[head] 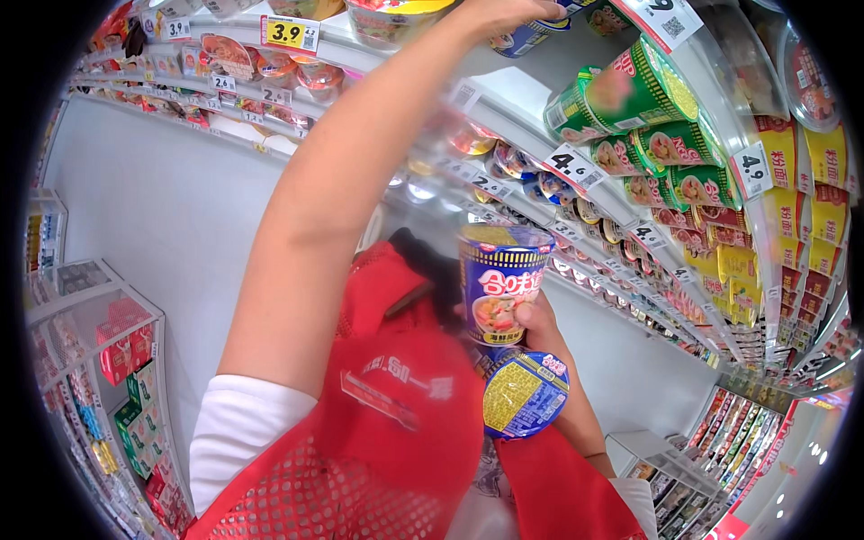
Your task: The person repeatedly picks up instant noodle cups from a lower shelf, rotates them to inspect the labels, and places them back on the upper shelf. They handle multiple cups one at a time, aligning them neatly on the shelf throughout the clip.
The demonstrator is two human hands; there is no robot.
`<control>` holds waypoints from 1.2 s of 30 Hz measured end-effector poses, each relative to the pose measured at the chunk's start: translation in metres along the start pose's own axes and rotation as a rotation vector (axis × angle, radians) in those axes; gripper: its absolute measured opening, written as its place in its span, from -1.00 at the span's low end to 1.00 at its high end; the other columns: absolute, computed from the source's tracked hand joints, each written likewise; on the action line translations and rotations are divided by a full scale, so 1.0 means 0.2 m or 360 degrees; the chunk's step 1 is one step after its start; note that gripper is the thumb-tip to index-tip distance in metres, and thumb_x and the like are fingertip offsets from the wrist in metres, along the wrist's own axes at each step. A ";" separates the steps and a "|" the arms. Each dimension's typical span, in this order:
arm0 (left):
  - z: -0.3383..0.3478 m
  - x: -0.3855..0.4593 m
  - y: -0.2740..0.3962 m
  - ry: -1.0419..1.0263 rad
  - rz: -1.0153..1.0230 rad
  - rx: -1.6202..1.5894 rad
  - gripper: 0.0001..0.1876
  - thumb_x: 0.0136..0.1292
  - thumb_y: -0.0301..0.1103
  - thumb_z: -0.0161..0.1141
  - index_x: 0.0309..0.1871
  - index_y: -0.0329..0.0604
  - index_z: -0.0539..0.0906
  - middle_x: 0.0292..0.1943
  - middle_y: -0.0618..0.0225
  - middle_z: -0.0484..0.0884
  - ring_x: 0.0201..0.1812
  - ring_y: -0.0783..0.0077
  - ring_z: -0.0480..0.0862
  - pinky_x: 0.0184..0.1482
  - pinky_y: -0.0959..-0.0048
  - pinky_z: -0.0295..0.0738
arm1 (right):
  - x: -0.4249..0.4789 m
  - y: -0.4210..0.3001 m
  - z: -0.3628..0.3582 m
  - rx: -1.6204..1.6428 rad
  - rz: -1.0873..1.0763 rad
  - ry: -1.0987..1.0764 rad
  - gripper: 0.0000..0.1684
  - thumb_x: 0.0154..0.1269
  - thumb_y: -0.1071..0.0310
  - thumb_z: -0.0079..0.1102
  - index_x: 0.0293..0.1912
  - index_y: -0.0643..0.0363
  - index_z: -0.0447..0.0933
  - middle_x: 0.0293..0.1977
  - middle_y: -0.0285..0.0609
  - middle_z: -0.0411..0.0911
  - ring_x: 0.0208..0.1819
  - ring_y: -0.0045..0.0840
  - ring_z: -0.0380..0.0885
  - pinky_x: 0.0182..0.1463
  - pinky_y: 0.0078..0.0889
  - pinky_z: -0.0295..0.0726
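My right hand (536, 317) grips a blue seafood cup noodle (503, 287), upright, its thumb across the front. Below it a second blue cup noodle (526, 395) rests against my forearm and red vest, lid towards the camera. My left arm stretches up across the view to the shelf. There my left hand (516, 12) is at blue cup noodles (530, 39), partly cut off by the top edge; whether its fingers hold a cup is hidden. Green cup noodles (634, 84) lie stacked on their sides on the shelf to the right.
Shelf edges with price tags (574, 165) run along the top and right. Bowl noodles (398, 20) stand at the upper left, yellow packets (779, 158) at the far right. A wire-mesh rack (101, 331) of boxes is at left, another display rack (668, 466) at lower right.
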State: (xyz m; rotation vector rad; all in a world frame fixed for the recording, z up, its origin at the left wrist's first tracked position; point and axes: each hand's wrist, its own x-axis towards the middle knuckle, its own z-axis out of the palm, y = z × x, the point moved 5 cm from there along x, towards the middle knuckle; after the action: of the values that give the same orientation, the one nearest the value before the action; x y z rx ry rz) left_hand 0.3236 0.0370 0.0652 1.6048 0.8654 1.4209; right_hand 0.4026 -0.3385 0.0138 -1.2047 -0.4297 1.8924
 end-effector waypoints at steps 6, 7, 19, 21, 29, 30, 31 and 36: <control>0.03 0.04 -0.01 0.0010 0.0143 0.0163 -0.29 0.13 -0.04 0.44 0.27 -0.20 0.46 0.14 -0.05 0.57 0.16 0.06 0.59 0.26 0.25 0.46 | 0.00 0.00 0.00 -0.0035 0.0005 -0.0031 -0.37 0.00 0.30 0.31 0.11 0.35 0.51 -0.16 -0.10 0.66 -0.14 -0.46 0.67 -0.03 -0.41 0.66; 0.03 0.03 -0.03 -0.0036 0.0200 0.0076 -0.29 0.13 -0.02 0.42 0.27 -0.20 0.45 0.14 -0.07 0.57 0.17 0.03 0.59 0.27 0.24 0.46 | -0.01 -0.01 0.02 -0.0039 0.0014 0.0002 -0.35 -0.01 0.29 0.31 0.12 0.35 0.50 -0.16 -0.08 0.66 -0.15 -0.45 0.67 -0.03 -0.40 0.66; 0.02 -0.04 -0.13 -0.0178 0.0221 0.0191 0.13 -0.05 -0.21 0.52 0.57 -0.20 0.07 0.36 -0.02 0.45 0.23 0.09 0.57 0.28 0.22 0.46 | 0.02 0.00 -0.04 -0.0123 0.0002 -0.0029 0.08 -0.06 -0.03 0.55 0.33 0.39 0.33 0.04 0.10 0.62 -0.02 -0.12 0.73 -0.01 -0.16 0.82; 0.02 -0.05 -0.26 -0.0080 0.0347 0.0338 0.28 -0.09 -0.25 0.54 0.64 -0.23 -0.11 0.46 -0.05 0.33 0.34 0.07 0.49 0.36 0.24 0.41 | 0.02 0.00 -0.03 -0.0127 0.0018 -0.0039 0.08 -0.06 -0.04 0.55 0.33 0.39 0.33 0.04 0.11 0.62 -0.02 -0.12 0.73 -0.01 -0.16 0.82; 0.09 -0.13 -0.29 0.0190 0.0106 0.0371 0.26 -0.08 -0.23 0.54 0.62 -0.21 -0.11 0.47 -0.19 0.26 0.46 -0.07 0.36 0.43 0.18 0.34 | 0.02 -0.01 -0.01 -0.0153 0.0046 -0.0018 0.08 -0.07 -0.04 0.54 0.32 0.39 0.34 0.04 0.11 0.62 -0.01 -0.11 0.73 0.01 -0.14 0.81; 0.11 -0.14 -0.27 0.0196 0.0071 0.0392 0.23 -0.08 -0.23 0.54 0.60 -0.21 -0.07 0.44 -0.19 0.28 0.44 -0.10 0.37 0.41 0.15 0.34 | 0.02 -0.01 -0.02 -0.0145 0.0032 -0.0009 0.08 -0.07 -0.04 0.54 0.32 0.39 0.34 0.04 0.11 0.62 -0.01 -0.12 0.73 0.01 -0.14 0.81; 0.13 -0.15 -0.26 0.0203 0.0037 0.0413 0.20 -0.08 -0.23 0.53 0.59 -0.20 -0.03 0.42 -0.20 0.30 0.41 -0.13 0.38 0.40 0.12 0.35 | 0.01 -0.01 -0.01 -0.0138 0.0018 0.0000 0.07 -0.07 -0.04 0.53 0.32 0.39 0.35 0.04 0.11 0.62 -0.01 -0.12 0.73 0.01 -0.14 0.81; 0.15 -0.15 -0.23 0.0290 0.0102 0.0569 0.05 -0.05 -0.25 0.49 0.50 -0.22 0.11 0.31 -0.20 0.39 0.35 -0.22 0.41 0.35 0.05 0.39 | 0.02 0.00 -0.03 -0.0115 0.0003 -0.0006 0.06 -0.07 -0.03 0.51 0.33 0.39 0.35 0.05 0.10 0.62 -0.01 -0.13 0.73 0.02 -0.16 0.80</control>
State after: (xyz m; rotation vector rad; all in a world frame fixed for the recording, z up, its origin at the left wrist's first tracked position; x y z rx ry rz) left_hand 0.3506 0.0268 0.0104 1.7954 1.2405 1.5394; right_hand 0.4069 -0.3367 0.0086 -1.2489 -0.5028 1.8955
